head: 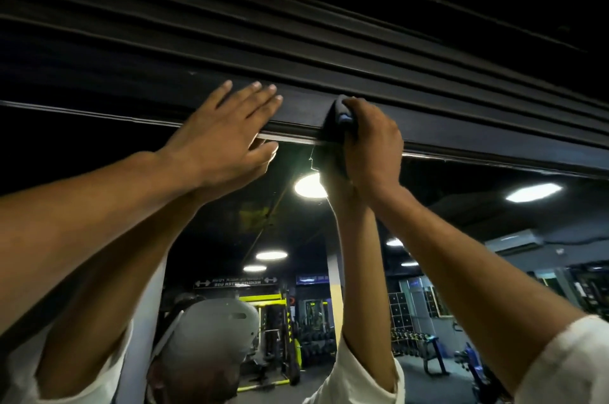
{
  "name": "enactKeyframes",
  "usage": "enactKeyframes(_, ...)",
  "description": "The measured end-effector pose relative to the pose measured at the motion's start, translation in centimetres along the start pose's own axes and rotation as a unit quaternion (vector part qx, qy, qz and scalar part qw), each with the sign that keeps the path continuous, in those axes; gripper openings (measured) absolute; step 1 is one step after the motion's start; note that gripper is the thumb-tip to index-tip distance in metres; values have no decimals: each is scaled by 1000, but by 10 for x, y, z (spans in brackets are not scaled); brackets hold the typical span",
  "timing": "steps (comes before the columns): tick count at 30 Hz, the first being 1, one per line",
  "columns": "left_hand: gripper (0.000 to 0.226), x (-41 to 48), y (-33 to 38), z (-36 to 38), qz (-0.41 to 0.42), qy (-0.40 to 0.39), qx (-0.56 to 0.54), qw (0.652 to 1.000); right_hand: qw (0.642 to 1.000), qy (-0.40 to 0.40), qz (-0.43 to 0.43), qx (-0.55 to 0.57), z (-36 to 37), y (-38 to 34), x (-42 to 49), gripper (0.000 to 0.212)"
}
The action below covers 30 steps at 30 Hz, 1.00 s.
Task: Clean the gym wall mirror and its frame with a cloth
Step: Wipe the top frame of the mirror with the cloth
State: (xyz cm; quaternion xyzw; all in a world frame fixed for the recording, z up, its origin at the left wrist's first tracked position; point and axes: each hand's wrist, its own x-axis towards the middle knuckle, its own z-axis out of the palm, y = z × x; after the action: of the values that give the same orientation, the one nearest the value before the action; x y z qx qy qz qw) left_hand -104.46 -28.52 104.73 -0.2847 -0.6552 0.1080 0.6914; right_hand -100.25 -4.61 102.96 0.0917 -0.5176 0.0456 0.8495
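A large wall mirror (pixel 461 272) fills the lower view, reflecting gym racks, ceiling lights and the person's raised arms. Along its top edge runs a dark ridged frame (pixel 197 74). The left hand (pixel 224 136) lies flat on the frame, fingers spread apart, holding nothing. The right hand (pixel 372 143) has its grip clamped on a dark cloth (pixel 339 117), pressing it against the frame's lower lip, just beside the left hand.
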Motion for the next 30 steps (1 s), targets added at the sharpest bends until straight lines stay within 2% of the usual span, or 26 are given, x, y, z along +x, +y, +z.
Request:
enactKeyframes(4, 97, -10, -5, 3, -1, 12, -25, 1000, 998, 25, 59, 1, 11, -29, 6, 26)
enactKeyframes(6, 94, -10, -5, 5, -2, 14, -36, 999, 999, 19, 28, 7, 20, -52, 0, 28)
enactKeyframes(9, 86, -12, -2, 5, -1, 8, -43, 999, 998, -39, -51, 6, 22, -73, -9, 35)
enactKeyframes(11, 83, -17, -2, 7, 10, 16, -49, 999, 997, -49, -57, -19, 15, -71, -13, 35)
enactKeyframes(13, 82, -26, -4, 8, 26, 28, -48, 998, 999, -7, 0, -47, 8, -57, -14, 29)
enactKeyframes(16, 80, -32, -6, 8, 35, 27, -46, 998, 988, 43, 143, -28, 4, -56, -25, 32)
enactKeyframes(18, 82, -31, -3, 6, 29, 20, -49, 998, 990, 31, 137, -11, 16, -80, -35, 37)
enactKeyframes(21, 82, -29, -3, 3, 26, 17, -61, 998, 997, 8, 65, 40, 32, -121, -38, 32)
enactKeyframes(23, 80, -32, -9, -1, 21, 14, -83, 996, 997, 15, 51, 53, 34, -128, -27, 29)
enactKeyframes(27, 78, -45, -33, -5, 19, 2, -67, 998, 997, 28, 72, 25, 27, -103, -3, 21)
enactKeyframes(30, 87, -48, -53, -8, 8, 1, -51, 999, 992, 61, 112, 15, 33, -99, 4, 15)
